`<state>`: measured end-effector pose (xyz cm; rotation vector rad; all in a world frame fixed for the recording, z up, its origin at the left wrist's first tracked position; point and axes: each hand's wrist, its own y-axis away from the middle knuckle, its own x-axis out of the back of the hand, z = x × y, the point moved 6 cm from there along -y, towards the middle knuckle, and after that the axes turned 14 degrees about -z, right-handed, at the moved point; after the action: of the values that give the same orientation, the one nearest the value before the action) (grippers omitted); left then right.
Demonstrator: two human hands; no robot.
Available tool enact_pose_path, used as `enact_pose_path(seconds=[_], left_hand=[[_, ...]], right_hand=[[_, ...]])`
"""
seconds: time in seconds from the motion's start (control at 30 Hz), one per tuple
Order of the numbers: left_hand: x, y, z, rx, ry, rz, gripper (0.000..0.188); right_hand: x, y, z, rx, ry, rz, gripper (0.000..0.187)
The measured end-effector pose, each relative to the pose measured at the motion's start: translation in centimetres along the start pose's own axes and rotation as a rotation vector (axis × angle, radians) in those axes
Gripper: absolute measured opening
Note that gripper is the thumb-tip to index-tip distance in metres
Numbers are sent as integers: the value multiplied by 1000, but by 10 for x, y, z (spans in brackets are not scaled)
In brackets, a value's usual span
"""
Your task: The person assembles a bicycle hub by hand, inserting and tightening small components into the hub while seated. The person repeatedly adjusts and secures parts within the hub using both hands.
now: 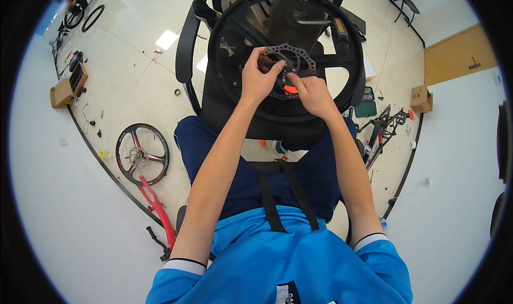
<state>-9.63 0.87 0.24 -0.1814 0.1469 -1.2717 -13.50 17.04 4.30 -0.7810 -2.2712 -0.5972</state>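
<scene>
A black bicycle wheel [225, 98] with wide spokes lies across an office chair [185, 47] in front of me. At its hub sits a metal brake disc [305, 58] with a scalloped, drilled rim. My left hand [258, 79] is curled over the disc's left side, thumb and fingers closing near the hub. From the right, my right hand [314, 94] meets it, its fingers bent and its thumb pressed at the hub's center. Whatever small parts lie between the fingers are mostly hidden. Just below the hub shows an orange-red patch [290, 90].
Another bicycle wheel [143, 154] and a red frame part [159, 208] lie on the left floor. A dark bicycle frame [380, 130], a green case [366, 109] and a cardboard box [421, 99] are at right. An open box [69, 87] stands by the left wall.
</scene>
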Motion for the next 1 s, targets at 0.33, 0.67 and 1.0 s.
enact_pose_path(seconds=[0.33,0.67,1.0], left_hand=[[1,-2,-2,-1,-10,3,30],[-1,3,4,-9,43,-57,43],[-2,4,5,-63,-20,-105,48]], right_hand=[[34,-10,-15,76,316,4,56],[13,2,-7,84,298,137,56],[4,2,0,80,209,163,56]])
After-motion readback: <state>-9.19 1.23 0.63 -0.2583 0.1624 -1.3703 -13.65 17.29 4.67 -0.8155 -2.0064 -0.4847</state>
